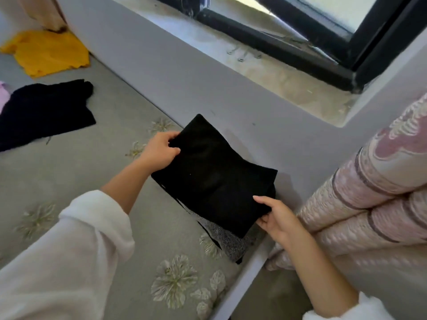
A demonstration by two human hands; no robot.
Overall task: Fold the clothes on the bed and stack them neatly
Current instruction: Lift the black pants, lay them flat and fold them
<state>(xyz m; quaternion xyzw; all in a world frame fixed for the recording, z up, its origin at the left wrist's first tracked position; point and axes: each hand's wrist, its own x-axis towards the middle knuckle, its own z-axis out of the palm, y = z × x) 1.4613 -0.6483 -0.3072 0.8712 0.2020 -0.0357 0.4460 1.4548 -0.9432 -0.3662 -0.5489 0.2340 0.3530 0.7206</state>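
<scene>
While the left hand [161, 150] pinches the black garment's [215, 174] far edge, the right hand [276, 218] grips its near corner — above a grey garment [228, 242] on the bed [69, 176].

folded black garment [215, 176], centre of frame: dense matt cloth, no sheen, weave not discernible. grey piece [231, 241] beneath it: speckled knit, coarse texture. bed sheet [69, 169]: grey matt cloth, smooth, pale flower pattern. second black garment [46, 109], left: matt, slightly fuzzy cloth. yellow garment [48, 51], upper left: soft matt cloth. quilt [369, 192], right: pinkish woven fabric, ribbed, faint sheen. white sleeve [69, 250], lower left: fleecy, matt. wall [184, 77]: smooth matt paint. window sill [288, 82], upper right: rough, dusty, concrete-like. window frame [277, 42]: black, semi-gloss; material cannot be told.
</scene>
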